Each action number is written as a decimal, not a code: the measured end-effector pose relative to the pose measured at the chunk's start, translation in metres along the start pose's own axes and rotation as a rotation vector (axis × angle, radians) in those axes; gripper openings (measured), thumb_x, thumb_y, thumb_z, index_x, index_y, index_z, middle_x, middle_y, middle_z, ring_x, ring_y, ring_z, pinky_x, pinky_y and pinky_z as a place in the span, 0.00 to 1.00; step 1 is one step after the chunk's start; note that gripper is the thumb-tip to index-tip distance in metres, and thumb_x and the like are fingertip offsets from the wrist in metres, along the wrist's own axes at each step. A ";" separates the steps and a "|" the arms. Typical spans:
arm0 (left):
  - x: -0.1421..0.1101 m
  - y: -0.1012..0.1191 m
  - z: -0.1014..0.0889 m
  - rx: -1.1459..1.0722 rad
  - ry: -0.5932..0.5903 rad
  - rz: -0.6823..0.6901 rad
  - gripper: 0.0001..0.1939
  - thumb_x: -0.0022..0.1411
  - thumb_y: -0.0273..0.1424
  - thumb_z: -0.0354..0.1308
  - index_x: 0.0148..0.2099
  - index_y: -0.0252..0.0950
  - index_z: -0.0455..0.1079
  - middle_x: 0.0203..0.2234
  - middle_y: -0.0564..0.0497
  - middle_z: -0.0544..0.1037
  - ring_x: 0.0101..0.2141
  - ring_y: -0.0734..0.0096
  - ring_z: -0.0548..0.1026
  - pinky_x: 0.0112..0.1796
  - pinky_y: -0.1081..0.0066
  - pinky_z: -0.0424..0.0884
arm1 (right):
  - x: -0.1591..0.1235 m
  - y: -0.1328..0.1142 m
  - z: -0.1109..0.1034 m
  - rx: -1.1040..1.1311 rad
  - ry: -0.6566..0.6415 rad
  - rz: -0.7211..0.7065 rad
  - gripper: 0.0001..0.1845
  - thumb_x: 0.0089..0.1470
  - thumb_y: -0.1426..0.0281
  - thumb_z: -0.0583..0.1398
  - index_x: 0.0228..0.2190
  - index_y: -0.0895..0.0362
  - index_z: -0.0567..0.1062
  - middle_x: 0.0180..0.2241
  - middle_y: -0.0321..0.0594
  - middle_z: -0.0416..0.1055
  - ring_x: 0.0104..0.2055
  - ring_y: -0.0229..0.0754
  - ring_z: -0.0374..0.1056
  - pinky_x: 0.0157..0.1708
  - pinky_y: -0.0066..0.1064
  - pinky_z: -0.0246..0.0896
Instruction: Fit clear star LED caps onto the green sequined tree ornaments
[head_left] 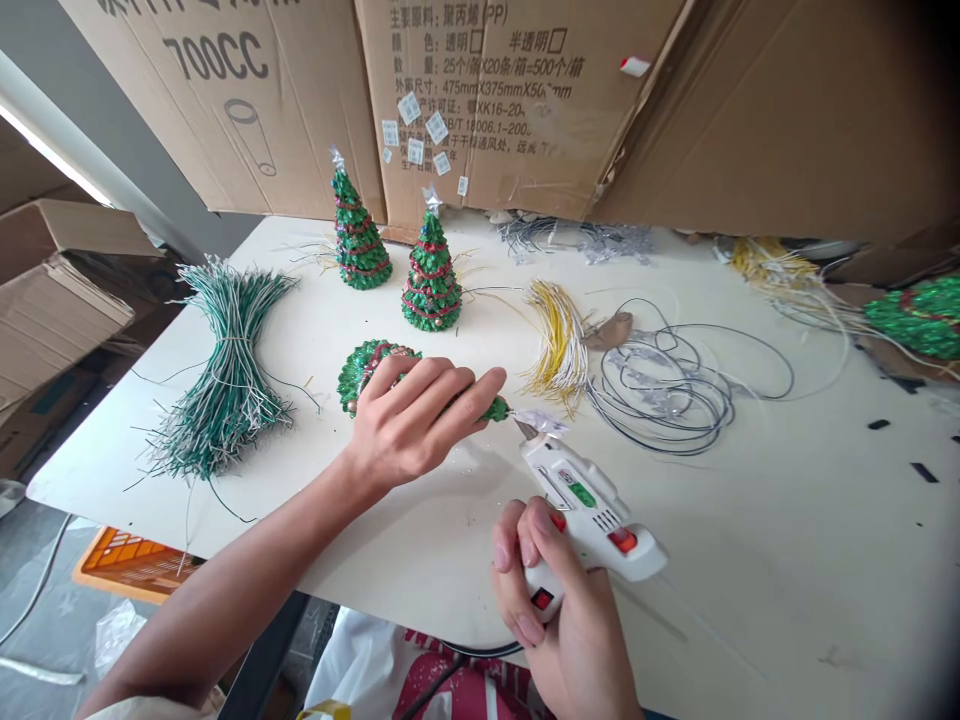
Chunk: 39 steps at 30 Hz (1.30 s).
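Gripping a green glitter miniature Christmas tree [361, 372] on its side in the left hand [409, 425], closed around the cone. Long axis held nearly level over the worktop [712, 560], the tip [496, 408] directed rightward and ending just beside the metal nozzle [523, 429] of a white hot-glue gun [592, 510], with a silver foil star [538, 422] between the two. Gun clasped in the right hand [559, 600], curled firmly around it. Left hand the nearer to the tree; red garland [380, 352] visible across the glittered surface.

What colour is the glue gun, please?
The glue gun is white, with red and green parts; head view.
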<state>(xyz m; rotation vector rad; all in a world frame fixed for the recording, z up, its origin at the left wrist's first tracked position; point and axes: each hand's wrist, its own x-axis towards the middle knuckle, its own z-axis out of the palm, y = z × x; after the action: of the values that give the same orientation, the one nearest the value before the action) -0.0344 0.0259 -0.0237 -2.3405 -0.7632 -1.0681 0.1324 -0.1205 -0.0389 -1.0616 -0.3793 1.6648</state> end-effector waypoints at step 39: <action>0.009 0.002 -0.014 -0.103 0.226 -0.123 0.11 0.65 0.28 0.73 0.48 0.37 0.77 0.30 0.55 0.87 0.33 0.66 0.86 0.35 0.64 0.70 | -0.006 0.004 0.001 0.254 -0.230 -0.059 0.23 0.60 0.49 0.72 0.29 0.54 0.81 0.33 0.36 0.78 0.12 0.19 0.43 0.13 0.22 0.36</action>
<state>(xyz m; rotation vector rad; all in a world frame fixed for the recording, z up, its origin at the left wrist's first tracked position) -0.0357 0.0189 -0.0084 -2.2285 -0.7902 -1.4281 0.1293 -0.1269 -0.0387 -0.6685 -0.3335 1.7345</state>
